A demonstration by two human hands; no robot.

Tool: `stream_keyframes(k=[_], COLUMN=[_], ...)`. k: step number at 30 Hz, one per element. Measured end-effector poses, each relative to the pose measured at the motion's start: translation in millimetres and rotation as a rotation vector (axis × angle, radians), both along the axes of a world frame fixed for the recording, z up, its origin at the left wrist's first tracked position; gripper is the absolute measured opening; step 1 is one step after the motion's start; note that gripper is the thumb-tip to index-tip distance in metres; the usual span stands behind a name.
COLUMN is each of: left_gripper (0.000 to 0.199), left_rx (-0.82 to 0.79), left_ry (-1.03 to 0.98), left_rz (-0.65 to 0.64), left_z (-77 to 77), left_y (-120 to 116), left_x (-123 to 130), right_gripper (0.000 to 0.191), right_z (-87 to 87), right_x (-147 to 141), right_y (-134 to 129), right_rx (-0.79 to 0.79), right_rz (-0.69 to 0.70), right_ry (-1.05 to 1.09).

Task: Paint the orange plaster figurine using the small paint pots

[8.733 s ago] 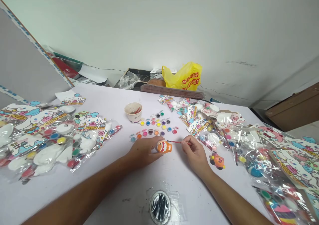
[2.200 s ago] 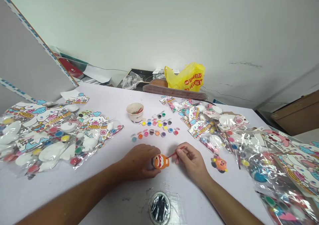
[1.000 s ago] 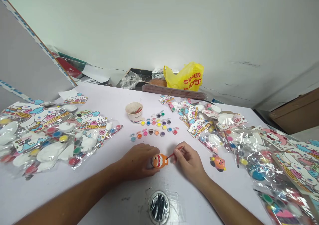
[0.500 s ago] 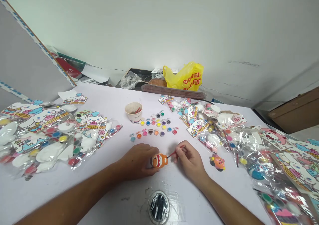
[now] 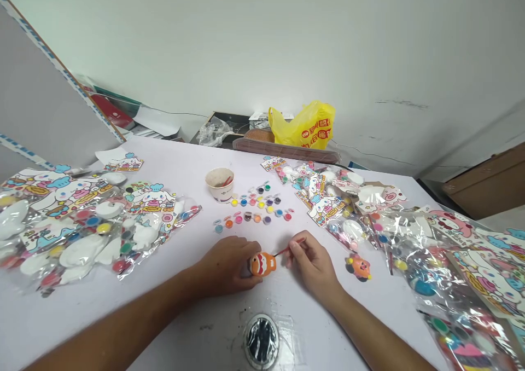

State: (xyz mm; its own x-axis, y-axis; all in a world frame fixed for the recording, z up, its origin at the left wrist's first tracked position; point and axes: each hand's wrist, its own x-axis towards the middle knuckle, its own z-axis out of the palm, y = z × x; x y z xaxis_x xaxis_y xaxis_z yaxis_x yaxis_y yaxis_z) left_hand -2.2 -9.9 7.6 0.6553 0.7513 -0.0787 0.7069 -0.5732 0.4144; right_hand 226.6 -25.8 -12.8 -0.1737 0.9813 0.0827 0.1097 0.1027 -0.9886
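Low over the white table, my left hand (image 5: 229,266) is closed around a small orange figurine (image 5: 263,264) with white and red markings. My right hand (image 5: 310,261) pinches a thin red paintbrush (image 5: 290,247), whose dark tip meets the figurine's right end. Beyond the hands lie rows of small open paint pots (image 5: 257,218) in many colours. A paper cup (image 5: 220,185) behind them has a red-handled brush in it. Right of my right hand, a second orange figurine (image 5: 359,267) with yellow bits rests on the table.
Clear packets of white figures and paints (image 5: 82,250) cover the left side; more packets (image 5: 422,256) pile up on the right. A round metal-rimmed disc (image 5: 261,341) is at the front. A yellow plastic bag (image 5: 305,126) stands by the wall.
The brush tip has shifted slightly up and left along the end of the figurine. Both hands stay nearly in place.
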Motion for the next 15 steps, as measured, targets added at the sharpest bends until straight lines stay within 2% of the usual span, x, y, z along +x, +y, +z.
stream_keyframes(k=[2, 6, 10, 15], left_gripper=[0.03, 0.031, 0.03, 0.031], left_rx=[0.0, 0.0, 0.001, -0.005], left_ry=[0.0, 0.002, 0.0, -0.007], left_rz=[0.0, 0.0, 0.002, 0.012], left_z=[0.4, -0.4, -1.2, 1.0], left_y=[-0.3, -0.5, 0.0, -0.5], left_x=[-0.1, -0.9, -1.0, -0.8], right_gripper=[0.026, 0.026, 0.025, 0.024], right_z=[-0.1, -0.4, -1.1, -2.4], right_x=[0.1, 0.8, 1.3, 2.1], right_y=[-0.3, -0.9, -0.9, -1.6], right_rx=[-0.005, 0.008, 0.005, 0.023], right_rz=[0.03, -0.004, 0.068, -0.019], right_ry=[-0.013, -0.024, -0.022, -0.012])
